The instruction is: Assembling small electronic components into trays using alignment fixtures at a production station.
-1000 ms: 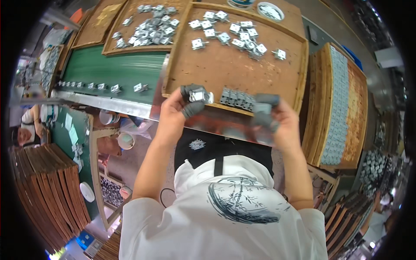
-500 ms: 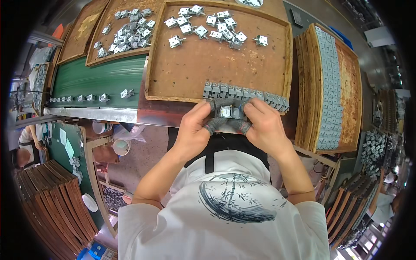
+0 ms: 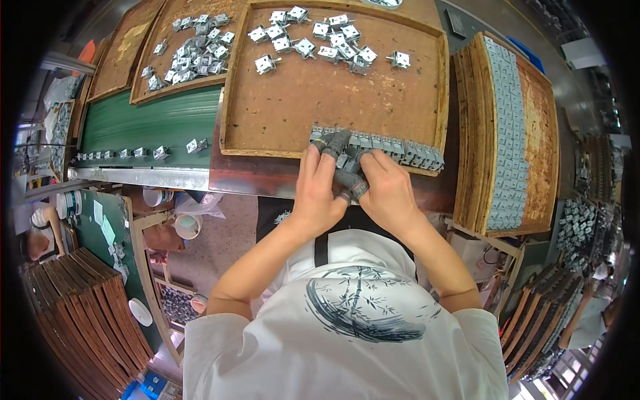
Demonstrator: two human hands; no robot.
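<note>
Close to the front edge of the wooden tray, my left hand [image 3: 319, 190] and my right hand [image 3: 387, 192] meet around one small boxy metal part [image 3: 344, 161]. Dark grey covers wrap several of my fingertips. Both hands are closed on the part, and the fingers hide most of it. The left index and middle fingers reach past it, over the left end of a row of metal parts [image 3: 393, 147]. That row stands side by side along the tray's near edge, running to its right corner.
Loose metal parts [image 3: 343, 43] lie in the far half of the wooden tray [image 3: 267, 153]. More are heaped in another tray [image 3: 200, 57] at the left. A green conveyor belt [image 3: 153, 123] carries spaced parts. At right, stacked trays [image 3: 473, 133] hold packed rows.
My hands have drawn closer together and the part has turned between them. My left fingers have moved forward and right, now covering much of the part and the row's left end.
</note>
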